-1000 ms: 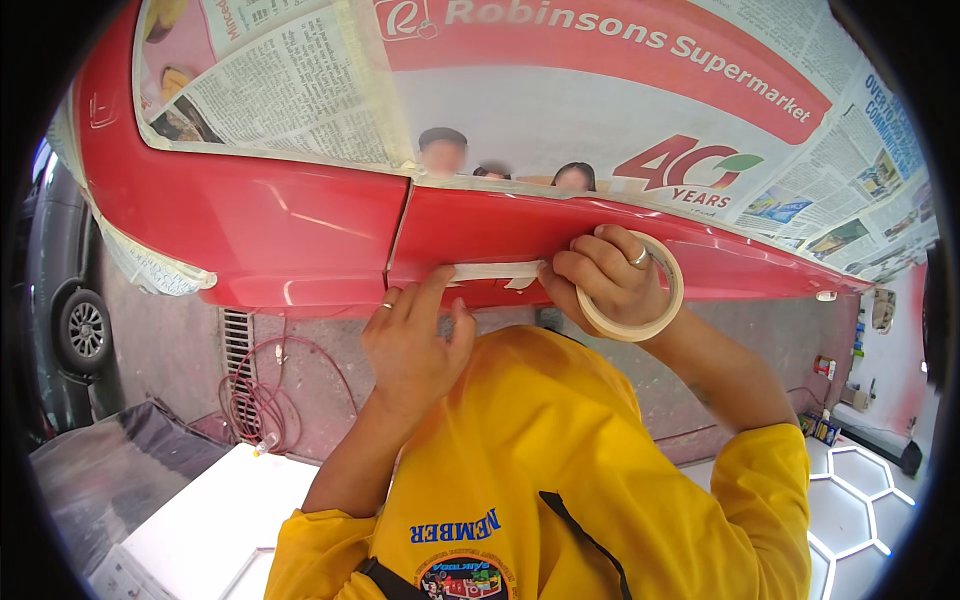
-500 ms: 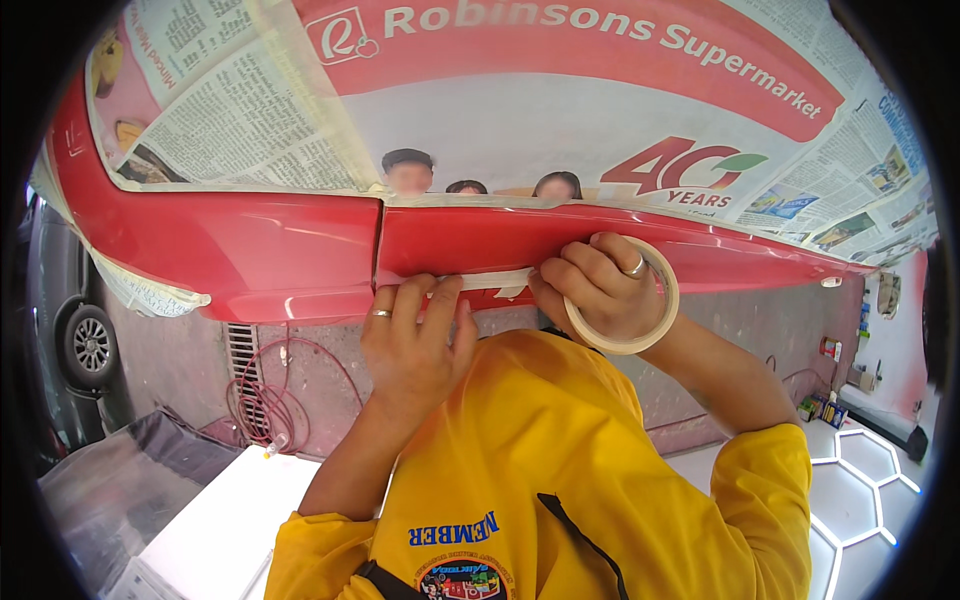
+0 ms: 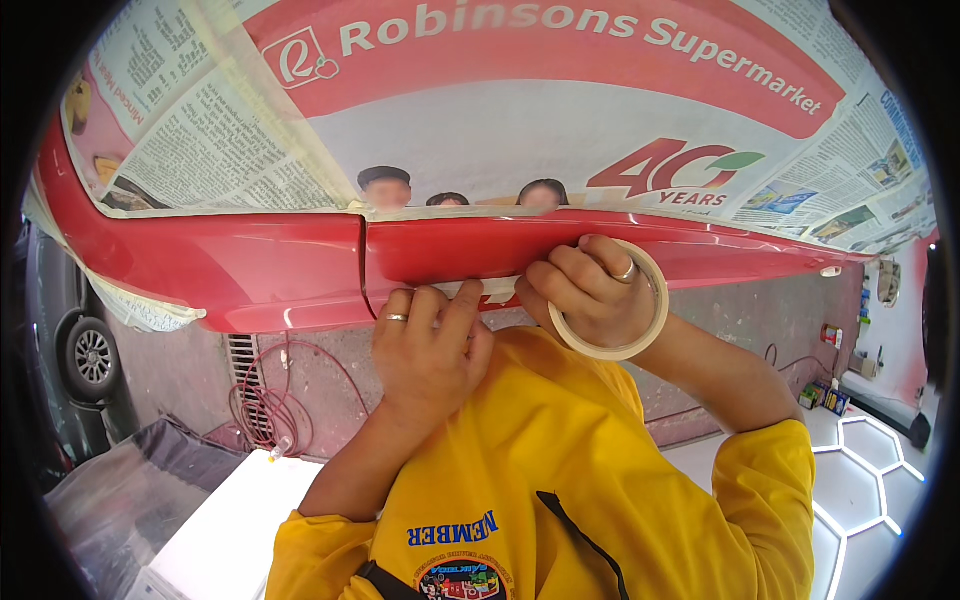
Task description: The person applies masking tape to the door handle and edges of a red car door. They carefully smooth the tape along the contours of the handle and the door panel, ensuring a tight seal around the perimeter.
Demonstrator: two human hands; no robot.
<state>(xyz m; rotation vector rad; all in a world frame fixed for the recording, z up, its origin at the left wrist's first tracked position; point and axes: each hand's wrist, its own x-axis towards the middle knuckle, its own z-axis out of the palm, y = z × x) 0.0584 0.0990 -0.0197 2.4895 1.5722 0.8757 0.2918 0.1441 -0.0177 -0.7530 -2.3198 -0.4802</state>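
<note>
Resting at the red panel's (image 3: 440,250) lower edge, the left hand (image 3: 428,345) keeps its fingers close together, thumb apart; uneven dragging there could crease the pale tape strip (image 3: 497,287) between the hands. The right hand's (image 3: 590,298) fingers curl inward; whether they pinch the strip I cannot tell. The tape roll (image 3: 656,320) encircles that hand, and its swinging could tug the strip askew.

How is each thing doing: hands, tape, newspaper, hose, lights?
Left hand, bent, fingertips on the tape strip
Right hand, curled, holding the tape roll
Tape strip, lying along the red panel, partly hidden
Tape roll, held
Red panel, glossy
Newspaper, taped up
Hose, loosely coiled
Hexagon lights, lit
</note>
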